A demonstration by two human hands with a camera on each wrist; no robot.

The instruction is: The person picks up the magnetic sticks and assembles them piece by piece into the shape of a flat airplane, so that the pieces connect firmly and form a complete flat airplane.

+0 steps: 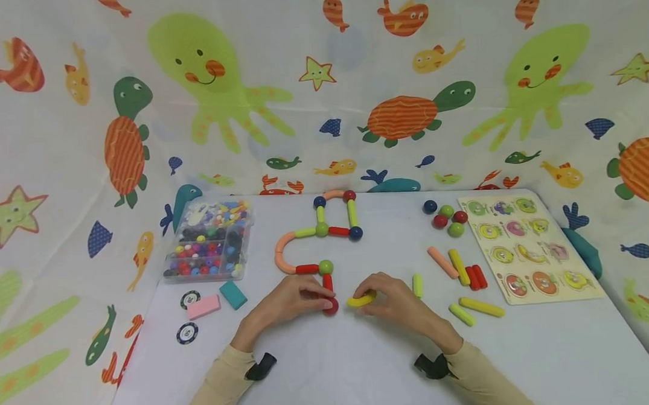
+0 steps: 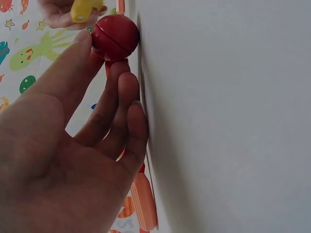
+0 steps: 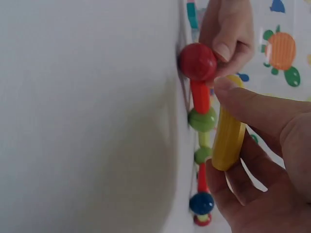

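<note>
Nearest are two beige sleeves [image 1: 218,385], then the hands, facing each other low over the white table [image 1: 332,371]. The left hand [image 1: 293,297] pinches a red ball [image 1: 331,306] between thumb and fingertips; with that ball as my clock's hub and twelve on the far side, the right hand [image 1: 392,300] is at three, gripping a slightly curved yellow rod [image 1: 362,299] between thumb and fingers, its tip near the ball but apart from it. Around nine lie poker chips [image 1: 187,333], a pink block [image 1: 203,306] and a teal block [image 1: 233,294]; around three, loose straight rods [image 1: 482,306] in yellow and lime. Toward twelve a red rod [image 1: 327,282] links the ball to a green ball [image 1: 325,267], where a second red rod [image 1: 307,268] heads off toward nine, meeting an orange arc [image 1: 278,254] that curls back through a lime rod [image 1: 306,232] to a closed four-ball loop [image 1: 339,231]. Between two and three, farther out, I see a fruit puzzle board [image 1: 525,268]; at two, five loose balls [image 1: 440,221] in blue, green and red; at ten, a compartmented bead box [image 1: 205,278]. Behind everything hangs a sea-creature curtain [image 1: 295,34].
</note>
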